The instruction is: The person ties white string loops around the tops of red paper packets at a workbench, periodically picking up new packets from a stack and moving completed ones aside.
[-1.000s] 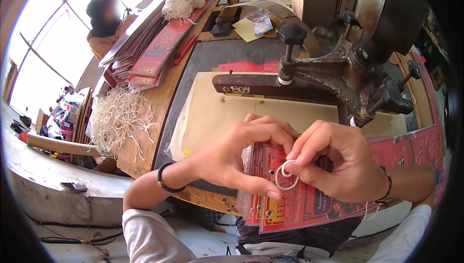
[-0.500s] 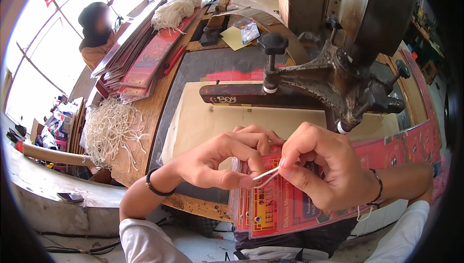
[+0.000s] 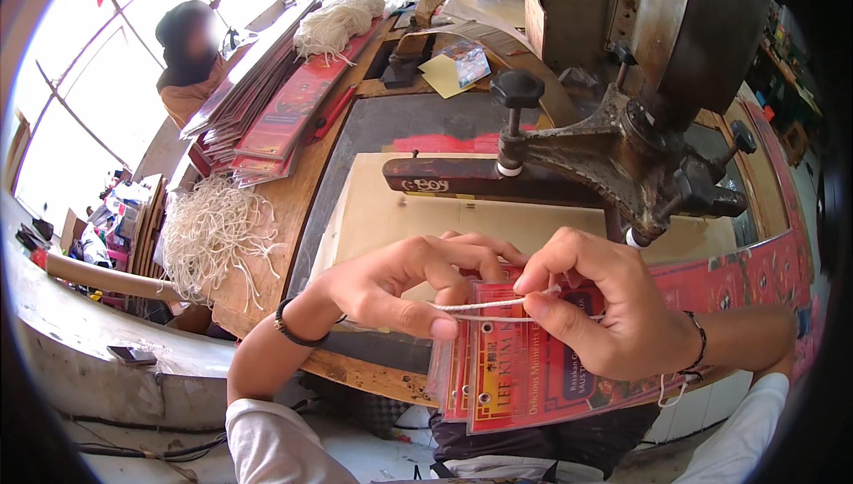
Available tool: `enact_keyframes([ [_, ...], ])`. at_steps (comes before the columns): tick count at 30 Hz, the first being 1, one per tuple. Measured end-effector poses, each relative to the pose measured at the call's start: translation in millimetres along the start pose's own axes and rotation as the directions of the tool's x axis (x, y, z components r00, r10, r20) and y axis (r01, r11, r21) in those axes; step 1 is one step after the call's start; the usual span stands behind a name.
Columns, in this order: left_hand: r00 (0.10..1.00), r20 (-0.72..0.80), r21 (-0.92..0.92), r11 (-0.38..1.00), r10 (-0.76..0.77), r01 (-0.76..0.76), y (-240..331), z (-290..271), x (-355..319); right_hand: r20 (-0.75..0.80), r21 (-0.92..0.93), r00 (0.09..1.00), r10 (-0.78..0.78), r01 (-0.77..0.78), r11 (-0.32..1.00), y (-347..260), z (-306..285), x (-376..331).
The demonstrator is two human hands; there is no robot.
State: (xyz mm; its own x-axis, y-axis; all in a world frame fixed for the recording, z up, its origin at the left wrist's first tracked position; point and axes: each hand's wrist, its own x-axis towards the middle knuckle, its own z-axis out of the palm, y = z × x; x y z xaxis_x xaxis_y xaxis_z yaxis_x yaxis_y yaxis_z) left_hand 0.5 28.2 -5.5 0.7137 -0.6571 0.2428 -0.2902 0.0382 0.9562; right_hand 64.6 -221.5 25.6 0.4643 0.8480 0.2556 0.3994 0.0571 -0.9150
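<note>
Between my two hands a doubled white string [image 3: 487,305] runs nearly taut. My left hand [image 3: 395,293] pinches its left part between thumb and forefinger, with the other fingers curled over the cards' upper edge. My right hand [image 3: 600,311] grips the string's other end between thumb and fingertip. Below them lie several overlapping red laminated cards [image 3: 533,395] with metal eyelets along their left side, resting above my lap at the table's front edge. More white string hangs loose near my right wrist. My right palm hides part of the top card.
A heavy metal press [image 3: 622,146] stands over pale board [image 3: 373,217] just beyond my hands. At left are a heap of cut strings [image 3: 213,240], stacked red cards [image 3: 298,115], a string bundle [image 3: 338,26] and a red cutter [image 3: 333,112]. A person [image 3: 191,62] is at far left.
My hands have moved apart, stretching the string that was a short, slack loop into a longer, straighter run. The view has shifted slightly.
</note>
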Motion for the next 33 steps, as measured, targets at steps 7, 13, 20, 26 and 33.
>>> enact_keyframes([
  [7, 0.997, -0.032, -0.034, 0.997, 0.068, -0.069, 1, -3, 1, 0.154, -0.261, 0.965, -0.213, 0.247, 0.933, 0, -8, 10],
  [13, 0.987, 0.038, -0.021, 0.988, 0.154, -0.153, -5, -8, -4, 0.358, -0.16, 0.908, 0.216, -0.168, 0.973, -32, -18, 8],
  [20, 0.995, 0.026, -0.021, 0.995, 0.096, -0.096, -4, -9, -4, 0.408, 0.162, 0.869, -0.28, 0.233, 0.959, -10, -11, 7],
  [26, 0.998, 0.065, -0.052, 0.999, -0.001, 0.004, -8, -14, -12, 0.285, 0.128, 0.958, -0.036, 0.0, 0.992, 4, -3, 2],
  [33, 0.981, 0.192, 0.232, 0.971, 0.007, -0.053, 6, -10, -9, 0.241, -0.127, 0.933, -0.268, 0.304, 0.944, -1, 0, 7],
])
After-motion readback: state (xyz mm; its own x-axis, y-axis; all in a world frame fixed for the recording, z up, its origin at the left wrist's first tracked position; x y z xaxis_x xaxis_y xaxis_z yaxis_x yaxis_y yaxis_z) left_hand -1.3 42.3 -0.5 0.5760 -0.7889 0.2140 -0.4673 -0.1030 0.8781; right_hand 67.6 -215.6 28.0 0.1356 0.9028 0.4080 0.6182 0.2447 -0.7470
